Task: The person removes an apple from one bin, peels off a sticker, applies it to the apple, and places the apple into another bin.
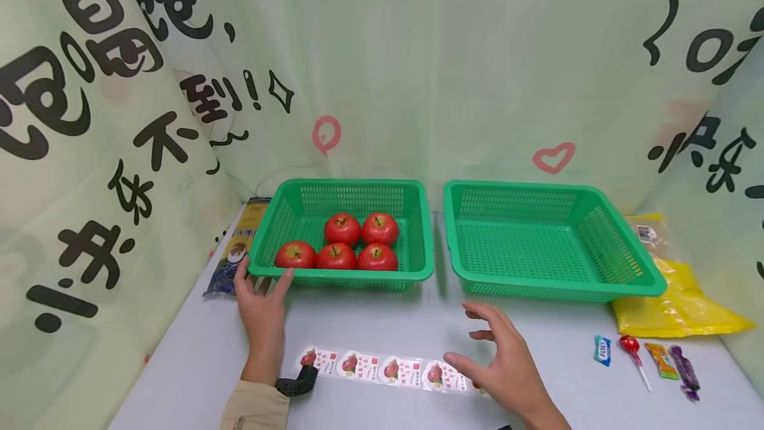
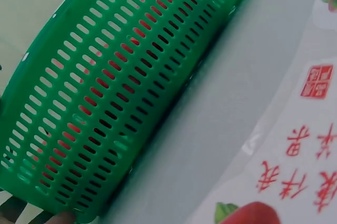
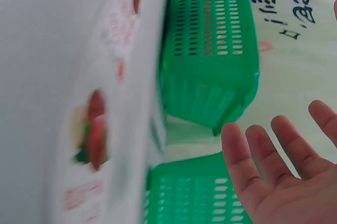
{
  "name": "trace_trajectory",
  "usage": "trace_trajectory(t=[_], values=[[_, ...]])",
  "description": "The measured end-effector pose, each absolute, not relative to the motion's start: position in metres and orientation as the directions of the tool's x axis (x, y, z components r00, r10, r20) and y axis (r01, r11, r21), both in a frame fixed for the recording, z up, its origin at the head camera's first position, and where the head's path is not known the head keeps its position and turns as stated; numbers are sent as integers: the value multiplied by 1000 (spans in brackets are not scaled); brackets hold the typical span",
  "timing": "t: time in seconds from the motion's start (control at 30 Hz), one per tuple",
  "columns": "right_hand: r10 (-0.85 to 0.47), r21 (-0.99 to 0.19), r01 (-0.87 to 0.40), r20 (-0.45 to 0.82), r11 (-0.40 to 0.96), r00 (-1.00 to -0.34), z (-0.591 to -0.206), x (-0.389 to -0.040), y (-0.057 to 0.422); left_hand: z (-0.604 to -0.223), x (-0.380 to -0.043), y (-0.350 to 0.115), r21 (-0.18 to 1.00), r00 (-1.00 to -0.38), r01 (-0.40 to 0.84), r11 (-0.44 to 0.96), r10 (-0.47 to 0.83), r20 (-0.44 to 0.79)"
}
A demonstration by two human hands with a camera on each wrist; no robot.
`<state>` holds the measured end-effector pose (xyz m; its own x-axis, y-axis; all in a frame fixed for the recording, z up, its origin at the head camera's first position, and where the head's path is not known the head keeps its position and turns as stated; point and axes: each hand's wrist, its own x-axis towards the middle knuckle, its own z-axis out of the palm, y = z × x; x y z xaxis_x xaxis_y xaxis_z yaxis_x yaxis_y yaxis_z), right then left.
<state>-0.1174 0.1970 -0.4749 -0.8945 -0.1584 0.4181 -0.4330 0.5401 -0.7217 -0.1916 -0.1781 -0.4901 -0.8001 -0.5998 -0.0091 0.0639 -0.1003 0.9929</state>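
At the left stands a green plastic basket (image 1: 341, 277) with several red apples (image 1: 337, 255) in it. My left hand (image 1: 262, 314) grips its near left corner, the thumb on the front rim and the other fingers round the side; its fingertips (image 2: 63, 217) show at the lower edge of the left wrist view. My right hand (image 1: 507, 367) hovers above the table with fingers spread and loosely bent, holding nothing. Under and beside it lies a strip of white stickers (image 1: 400, 371) with red fruit pictures, its right end partly hidden by that hand.
An empty green basket (image 1: 552, 286) stands at the right. Beside it lies a yellow bag (image 1: 674, 297). Nearer are a blue wrapped candy (image 1: 603, 350), a red lollipop (image 1: 629, 344), an orange packet (image 1: 661, 360) and a purple candy (image 1: 684, 370). A dark blue-and-gold bag (image 1: 235, 251) lies left of the apples' basket.
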Motion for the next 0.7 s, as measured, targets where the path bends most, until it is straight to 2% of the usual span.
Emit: trace_trajectory(t=[0.17,0.3,0.4,0.53,0.7], values=[[-237,-731,-501,443,463,-865,-446,-137,182,-492,-195,-176,986,-800,93,-141,-600,-11],[-306,-728,-548,456,411,-835,-418,-170,158,-490,-199,-174,984,-799,107,-144,-602,-1],[-339,-779,-494,378,386,-862,-407,-203,134,-489,-202,-175,985,-800,105,-136,-600,2],[-343,-840,-359,225,406,-912,-412,-248,108,-492,-201,-176,990,-800,72,-123,-600,-16],[-363,-775,-283,76,564,-929,-421,-282,87,-497,-195,-177,994,-796,46,-100,-605,-24]])
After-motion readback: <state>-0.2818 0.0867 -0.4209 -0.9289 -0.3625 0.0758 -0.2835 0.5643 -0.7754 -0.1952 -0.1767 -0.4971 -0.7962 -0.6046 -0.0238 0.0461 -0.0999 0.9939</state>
